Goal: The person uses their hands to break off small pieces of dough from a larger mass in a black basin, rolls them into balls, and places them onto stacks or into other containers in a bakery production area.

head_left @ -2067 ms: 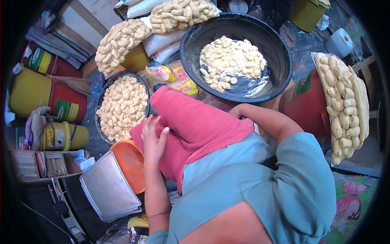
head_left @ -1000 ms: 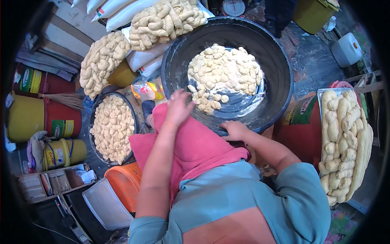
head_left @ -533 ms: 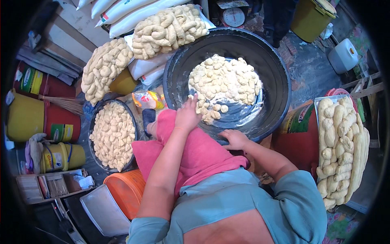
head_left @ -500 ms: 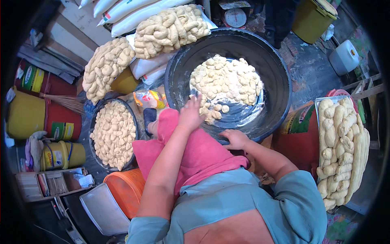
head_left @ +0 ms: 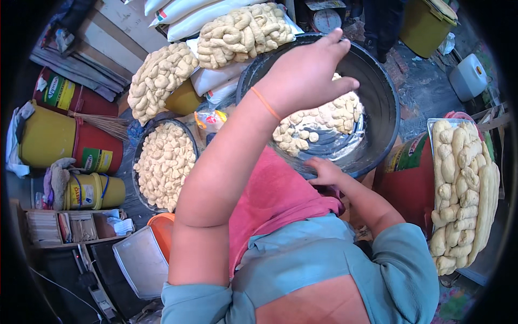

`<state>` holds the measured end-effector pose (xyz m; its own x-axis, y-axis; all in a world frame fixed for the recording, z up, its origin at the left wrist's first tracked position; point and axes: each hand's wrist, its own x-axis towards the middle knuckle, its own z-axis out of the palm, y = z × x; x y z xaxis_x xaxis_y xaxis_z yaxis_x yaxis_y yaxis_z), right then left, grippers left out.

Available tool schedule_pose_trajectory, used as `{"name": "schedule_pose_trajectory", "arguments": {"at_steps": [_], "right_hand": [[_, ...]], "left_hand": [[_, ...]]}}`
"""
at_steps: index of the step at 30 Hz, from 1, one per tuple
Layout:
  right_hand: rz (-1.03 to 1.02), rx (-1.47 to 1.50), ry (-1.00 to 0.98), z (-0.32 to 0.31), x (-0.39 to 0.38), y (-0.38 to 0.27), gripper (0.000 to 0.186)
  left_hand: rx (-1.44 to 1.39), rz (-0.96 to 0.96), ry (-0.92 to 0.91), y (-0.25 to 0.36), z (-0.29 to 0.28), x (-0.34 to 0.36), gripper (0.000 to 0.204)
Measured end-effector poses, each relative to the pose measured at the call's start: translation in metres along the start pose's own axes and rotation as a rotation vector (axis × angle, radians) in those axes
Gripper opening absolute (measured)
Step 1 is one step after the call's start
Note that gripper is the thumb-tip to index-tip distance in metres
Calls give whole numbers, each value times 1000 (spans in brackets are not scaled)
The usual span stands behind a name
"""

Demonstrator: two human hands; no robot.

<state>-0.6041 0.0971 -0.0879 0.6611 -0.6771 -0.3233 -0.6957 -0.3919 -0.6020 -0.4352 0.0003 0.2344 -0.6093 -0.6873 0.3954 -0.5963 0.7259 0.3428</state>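
A big black basin [head_left: 386, 148] stands in front of me. Inside it lies a heap of pale, floury dough pieces [head_left: 345, 108], with several small balls at the near left. My left hand [head_left: 310, 70] is raised high above the basin, close to the camera, and hides part of the basin and dough. Its thumb and fingers are apart, and nothing shows in them. My right hand [head_left: 327, 171] grips the basin's near rim. A pink cloth [head_left: 280, 189] covers my lap.
A round tub of dough pieces [head_left: 164, 162] stands at left. Twisted dough is piled on white sacks [head_left: 243, 35], on a yellow bucket [head_left: 162, 81] and on a tray [head_left: 458, 200] at right. A white jerrycan [head_left: 468, 75] and a person's legs [head_left: 382, 27] are farther back.
My left hand has lifted from the small dough pieces at the basin's near left and risen toward the camera. My right hand stays at the rim. The whole view has shifted slightly.
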Motion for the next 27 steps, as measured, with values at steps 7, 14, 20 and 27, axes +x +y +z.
{"name": "schedule_pose_trajectory", "arguments": {"at_steps": [7,14,20,27], "right_hand": [[-155,210,551,-39,58,-36,84],[-933,1157,1201,-191,15,-128,90],[-1375,1339,1724,-373,-80,-131,102],[-1213,1294,1309,-363,-14,-174,101]], "left_hand": [[66,120,-80,32,9,39,72],[101,88,-134,48,-26,69,77],[77,345,422,25,-43,107,77],[205,-322,-351,14,-184,39,66]]}}
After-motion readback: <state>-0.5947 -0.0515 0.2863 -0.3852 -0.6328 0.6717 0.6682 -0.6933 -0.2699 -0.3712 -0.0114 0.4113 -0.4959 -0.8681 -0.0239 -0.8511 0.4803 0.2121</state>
